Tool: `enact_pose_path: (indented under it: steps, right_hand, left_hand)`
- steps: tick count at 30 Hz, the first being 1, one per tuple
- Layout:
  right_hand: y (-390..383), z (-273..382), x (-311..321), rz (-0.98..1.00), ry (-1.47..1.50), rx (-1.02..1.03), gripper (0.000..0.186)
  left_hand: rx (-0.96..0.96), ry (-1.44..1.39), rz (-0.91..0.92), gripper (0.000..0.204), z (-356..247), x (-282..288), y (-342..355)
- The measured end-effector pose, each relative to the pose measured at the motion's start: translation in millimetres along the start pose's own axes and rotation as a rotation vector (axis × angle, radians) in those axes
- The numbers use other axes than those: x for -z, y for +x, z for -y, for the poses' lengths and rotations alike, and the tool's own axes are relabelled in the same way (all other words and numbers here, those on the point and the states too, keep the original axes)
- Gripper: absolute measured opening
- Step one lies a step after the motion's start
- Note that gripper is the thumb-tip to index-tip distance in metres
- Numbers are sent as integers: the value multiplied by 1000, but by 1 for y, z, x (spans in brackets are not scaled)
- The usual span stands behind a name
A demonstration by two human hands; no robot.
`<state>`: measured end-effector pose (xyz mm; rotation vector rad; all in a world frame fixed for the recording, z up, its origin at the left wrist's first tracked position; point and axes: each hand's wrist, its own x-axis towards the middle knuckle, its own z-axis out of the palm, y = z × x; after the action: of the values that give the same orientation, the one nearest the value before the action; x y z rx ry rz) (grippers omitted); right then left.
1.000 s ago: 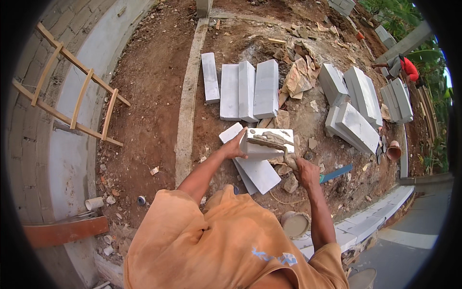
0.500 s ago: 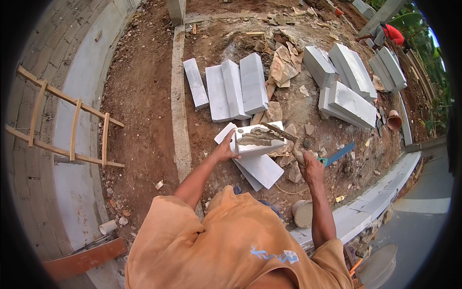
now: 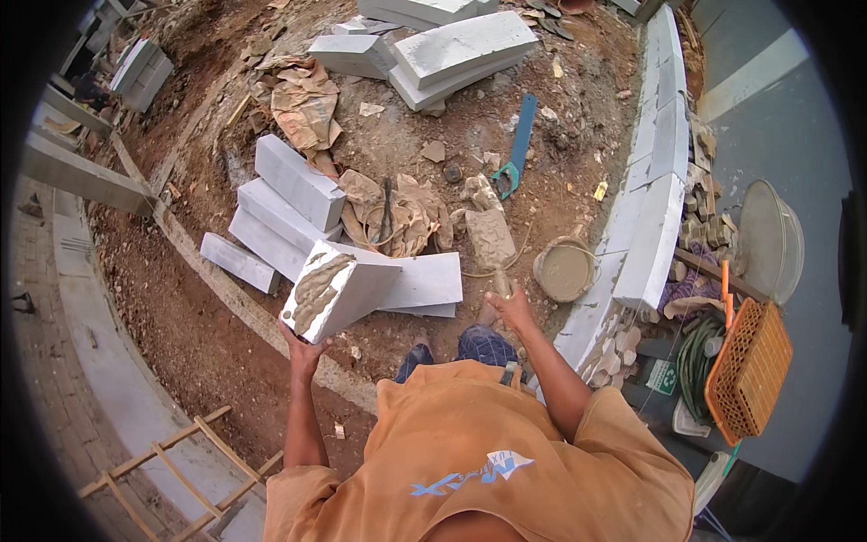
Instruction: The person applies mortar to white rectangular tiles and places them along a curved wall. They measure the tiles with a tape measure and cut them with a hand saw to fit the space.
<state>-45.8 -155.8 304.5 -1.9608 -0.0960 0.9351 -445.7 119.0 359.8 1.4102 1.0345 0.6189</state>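
Note:
My left hand (image 3: 304, 348) is closed on a white block (image 3: 359, 301) standing among other blocks, whose near end carries a patchy layer of grey mortar (image 3: 316, 294). To the right, my right hand (image 3: 512, 305) grips the handle of a mortar-coated trowel (image 3: 490, 237), its blade pointing away from me. A bucket of grey mix (image 3: 551, 287) stands just right of the trowel. A blue-bladed handsaw (image 3: 522, 133) lies on the dirt farther forward. More white blocks (image 3: 293, 181) lie beyond my left hand, beside crumpled paper sacks (image 3: 393, 221).
A low white block wall (image 3: 655, 217) runs along the right, with an orange crate (image 3: 750, 366) and a hose (image 3: 691, 370) outside it. A wooden ladder (image 3: 172, 465) is at lower left, a concrete column (image 3: 81, 172) at left. A person (image 3: 90, 90) is far back upper left.
The view has swung rightward, bringing the crate and bucket further in. The trowel has moved from over the block's mortared end to the right, away from it. My left hand still holds the block.

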Motion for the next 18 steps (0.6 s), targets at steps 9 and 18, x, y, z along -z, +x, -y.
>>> enact_pose_path:
  steps: [9,18]
  right_hand:
    - [151,-278,239,-269,-79,-580,38]
    - [194,-155,229,-127,-430,-315,75]
  left_hand:
    - [103,252,34,137,4,-14,12]
    - [202,525,-18,134,-16,-1,21]
